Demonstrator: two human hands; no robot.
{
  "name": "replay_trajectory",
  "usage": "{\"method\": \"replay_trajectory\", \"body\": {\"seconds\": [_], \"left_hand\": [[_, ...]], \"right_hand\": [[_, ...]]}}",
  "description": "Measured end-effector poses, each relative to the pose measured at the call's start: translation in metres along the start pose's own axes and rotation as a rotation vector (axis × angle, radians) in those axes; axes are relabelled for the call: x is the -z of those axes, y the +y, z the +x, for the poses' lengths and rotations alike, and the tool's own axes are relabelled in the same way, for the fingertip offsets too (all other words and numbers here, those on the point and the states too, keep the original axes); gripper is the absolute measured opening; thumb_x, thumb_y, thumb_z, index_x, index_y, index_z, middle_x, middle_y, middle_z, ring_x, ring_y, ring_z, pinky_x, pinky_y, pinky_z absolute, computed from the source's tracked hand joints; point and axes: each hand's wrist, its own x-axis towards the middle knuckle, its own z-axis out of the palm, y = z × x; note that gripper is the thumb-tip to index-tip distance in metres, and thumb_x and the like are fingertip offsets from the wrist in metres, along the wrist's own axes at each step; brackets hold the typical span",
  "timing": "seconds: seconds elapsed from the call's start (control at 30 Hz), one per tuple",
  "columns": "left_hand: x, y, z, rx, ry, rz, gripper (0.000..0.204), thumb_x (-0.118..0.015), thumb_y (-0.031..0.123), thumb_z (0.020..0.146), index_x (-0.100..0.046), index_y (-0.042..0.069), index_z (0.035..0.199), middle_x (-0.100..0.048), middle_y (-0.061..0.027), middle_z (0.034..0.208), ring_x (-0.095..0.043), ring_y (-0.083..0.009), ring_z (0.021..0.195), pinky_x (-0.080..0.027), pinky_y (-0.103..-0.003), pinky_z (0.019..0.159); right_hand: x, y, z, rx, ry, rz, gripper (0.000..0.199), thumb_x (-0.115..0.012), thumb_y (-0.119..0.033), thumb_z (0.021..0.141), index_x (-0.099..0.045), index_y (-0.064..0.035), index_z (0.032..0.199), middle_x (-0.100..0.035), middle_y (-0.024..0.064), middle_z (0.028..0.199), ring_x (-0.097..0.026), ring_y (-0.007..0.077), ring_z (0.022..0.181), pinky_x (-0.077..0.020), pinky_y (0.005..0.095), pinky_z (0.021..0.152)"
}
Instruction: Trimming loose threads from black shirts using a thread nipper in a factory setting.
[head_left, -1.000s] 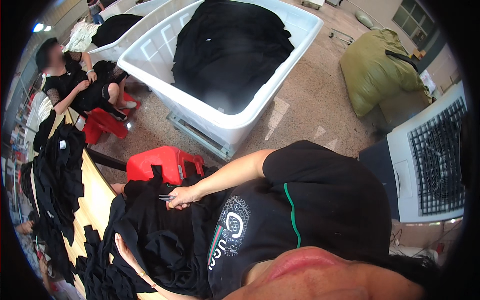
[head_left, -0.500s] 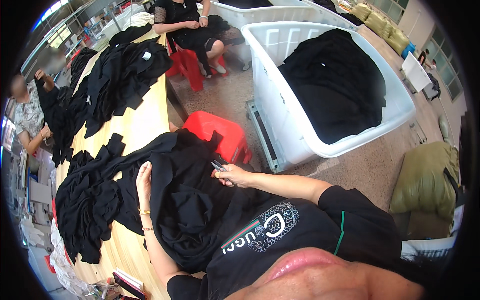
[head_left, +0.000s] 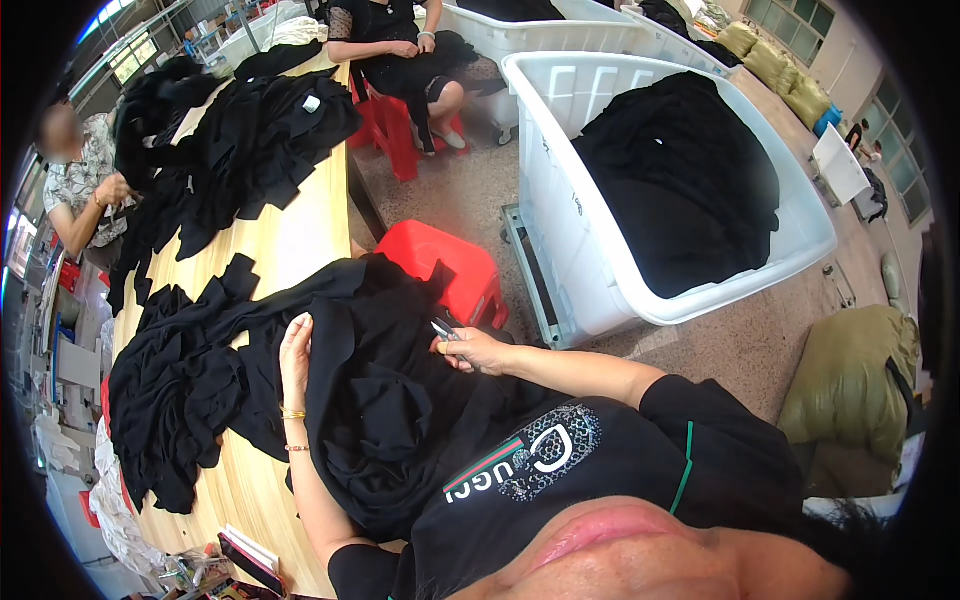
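A black knit garment (head_left: 375, 375) lies bunched over my lap and the table's edge. At its left side my left hand (head_left: 296, 348) is closed, pinching the fabric's edge between thumb and fingers. Small metal thread snips (head_left: 443, 330) stick out of my right hand (head_left: 474, 350), which is closed around them with the blades pointing up and left, close to the cloth. Part of the snips is hidden by my fingers. More black garments (head_left: 180, 390) are heaped to the left on the wooden table (head_left: 265, 490).
A white wheeled bin (head_left: 560, 240) of black cloth stands ahead right. Beyond the garment is a red stool (head_left: 445, 265). A co-worker (head_left: 80, 190) handles cloth at far left; another person (head_left: 400, 50) sits at the back. An olive sack (head_left: 850, 385) stands right, a dark-red case (head_left: 250, 565) near left.
The view has shifted slightly. Both my hands keep nearly the same hold on the garment and the snips. At far left, the co-worker has swung black cloth up and across the table.
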Motion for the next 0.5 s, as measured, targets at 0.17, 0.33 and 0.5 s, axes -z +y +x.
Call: {"method": "replay_trajectory", "body": {"seconds": [0.17, 0.33, 0.5], "left_hand": [[-0.001, -0.002, 0.001, 0.002, 0.018, 0.002, 0.017, -0.058, 0.015, 0.096, -0.063, 0.004, 0.108, -0.065, 0.0049, 0.090, -0.058, -0.0009, 0.073, -0.046, -0.014, 0.065], [0.009, -0.005, 0.002, -0.010, -0.021, 0.001, 0.017, -0.059, 0.015, 0.096, -0.063, 0.003, 0.108, -0.065, 0.0046, 0.091, -0.058, -0.0012, 0.075, -0.047, -0.014, 0.067], [-0.002, -0.002, 0.000, 0.000, -0.017, -0.044, 0.017, -0.059, 0.014, 0.096, -0.063, 0.003, 0.108, -0.066, 0.0035, 0.093, -0.060, -0.0021, 0.079, -0.048, -0.015, 0.070]], "right_hand": [[-0.001, -0.002, -0.002, -0.011, 0.007, 0.011, 0.023, -0.059, -0.022, 0.093, -0.057, -0.0046, 0.108, -0.052, -0.0015, 0.068, -0.042, 0.0035, 0.049, -0.0292, 0.0181, 0.044], [-0.004, -0.002, -0.003, 0.001, 0.006, 0.003, 0.024, -0.060, -0.023, 0.093, -0.056, -0.0046, 0.109, -0.051, -0.0015, 0.067, -0.041, 0.0040, 0.049, -0.0283, 0.0187, 0.044], [-0.001, -0.001, -0.004, 0.000, 0.013, 0.006, 0.024, -0.060, -0.023, 0.093, -0.057, -0.0049, 0.109, -0.051, -0.0018, 0.067, -0.041, 0.0041, 0.048, -0.0285, 0.0186, 0.044]]}}
